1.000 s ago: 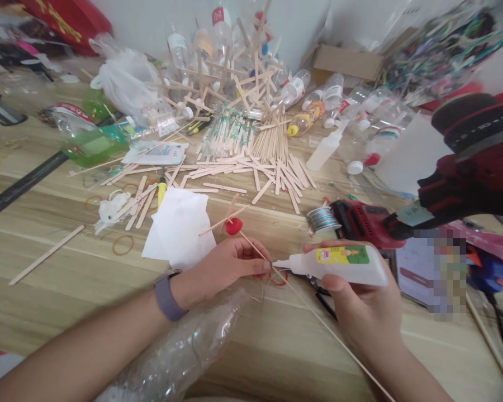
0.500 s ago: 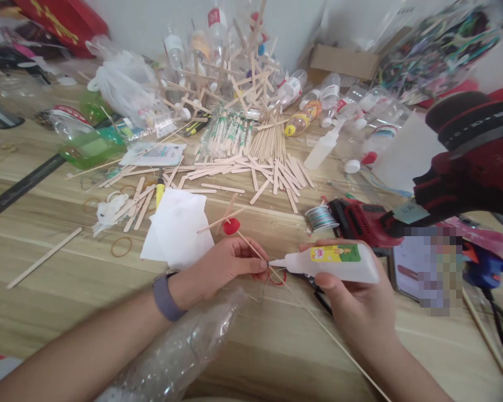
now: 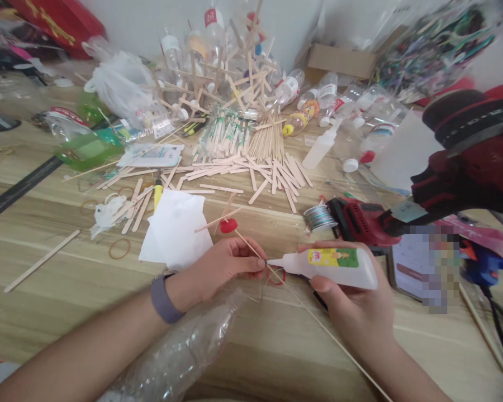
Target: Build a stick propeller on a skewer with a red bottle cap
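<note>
My left hand (image 3: pixel 238 259) pinches a long thin wooden skewer (image 3: pixel 318 322) between thumb and fingers. At the skewer's far end sits a red bottle cap (image 3: pixel 228 225), with flat wooden sticks (image 3: pixel 218 220) crossing behind it. My right hand (image 3: pixel 356 301) is wrapped around a white glue bottle (image 3: pixel 335 267) with a yellow and green label, held on its side. The bottle's nozzle points left and meets the skewer at my left fingertips. Just below the nozzle lies a red ring (image 3: pixel 276 276). A clear plastic bottle (image 3: pixel 180 357) lies under my left forearm.
White paper (image 3: pixel 176 229) lies beyond my left wrist. Craft sticks (image 3: pixel 235 167), skewers and plastic bottles pile up at the back. On the right are a red power tool (image 3: pixel 456 162), a wire spool (image 3: pixel 319 218), a phone (image 3: pixel 414 268) and a blue glue gun (image 3: pixel 484 265).
The whole view has shifted slightly. Both hands keep the same grip, and the nozzle stays against the skewer.
</note>
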Motion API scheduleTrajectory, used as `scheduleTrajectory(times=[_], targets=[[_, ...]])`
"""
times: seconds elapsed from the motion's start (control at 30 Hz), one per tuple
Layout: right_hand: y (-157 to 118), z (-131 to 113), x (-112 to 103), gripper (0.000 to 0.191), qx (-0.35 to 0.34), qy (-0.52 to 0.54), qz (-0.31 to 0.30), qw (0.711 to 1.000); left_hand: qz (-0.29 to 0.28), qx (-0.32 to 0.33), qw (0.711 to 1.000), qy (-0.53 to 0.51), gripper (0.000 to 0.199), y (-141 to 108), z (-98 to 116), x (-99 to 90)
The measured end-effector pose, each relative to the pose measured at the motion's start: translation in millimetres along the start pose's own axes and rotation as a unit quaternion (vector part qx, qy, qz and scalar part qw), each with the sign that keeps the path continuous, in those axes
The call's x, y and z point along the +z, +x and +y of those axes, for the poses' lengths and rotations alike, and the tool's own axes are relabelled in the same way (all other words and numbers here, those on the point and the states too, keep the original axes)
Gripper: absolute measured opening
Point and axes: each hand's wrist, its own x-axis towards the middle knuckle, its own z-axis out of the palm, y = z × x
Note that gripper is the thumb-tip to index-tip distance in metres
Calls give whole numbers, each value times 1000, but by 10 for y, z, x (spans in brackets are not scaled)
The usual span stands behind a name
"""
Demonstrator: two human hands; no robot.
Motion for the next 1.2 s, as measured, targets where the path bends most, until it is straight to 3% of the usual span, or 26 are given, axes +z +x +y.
scheduleTrajectory(times=[0.27,0.43,0.63,0.77,1.07,1.2], targets=[[-35,40,-13,40,-55,-69,-14,996,12,-17,1000,-9,24,-8,14,5],[-64,73,-11,41,-56,-58,-23,997,18,-19,999,19,21,-8,17,5],[50,60,-25,37,54,21,76,995,10,-17,999,34,19,-4,9,-24],[158,54,-20,38,166,133,93,973,10,-12,999,32,18,-3,12,-32],[205,87,-47,35,220,245,-9,944,18,-7,999,26,19,7,-15,-41],[172,66,-47,39,189,193,-94,958,11,-1,1000,25,19,7,-16,-42]])
